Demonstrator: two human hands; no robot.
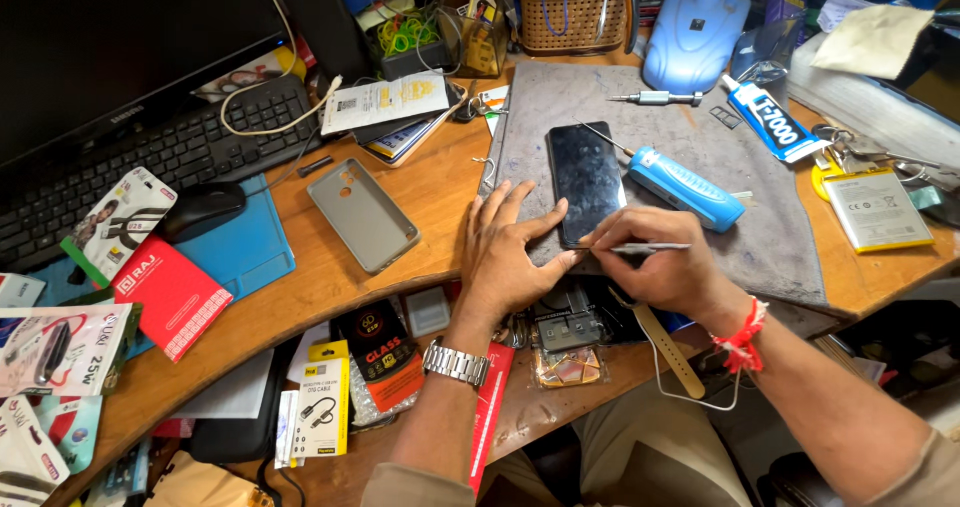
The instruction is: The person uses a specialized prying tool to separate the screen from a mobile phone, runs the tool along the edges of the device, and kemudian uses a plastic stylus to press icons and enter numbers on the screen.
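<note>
A black phone [586, 181] is laid face up on a grey mat [640, 147] on the wooden surface [420, 197], just beyond both hands. Its near left corner is pressed by the left hand [503, 252], which is spread flat with fingers apart and nothing gripped. A thin metal tool [650, 249] is pinched in the right hand [655, 262], its tip set at the phone's near edge, wrist bent inward.

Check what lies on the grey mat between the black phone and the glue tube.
In the head view, a blue handheld tool lies on the grey mat between the black phone and the glue tube.
</note>
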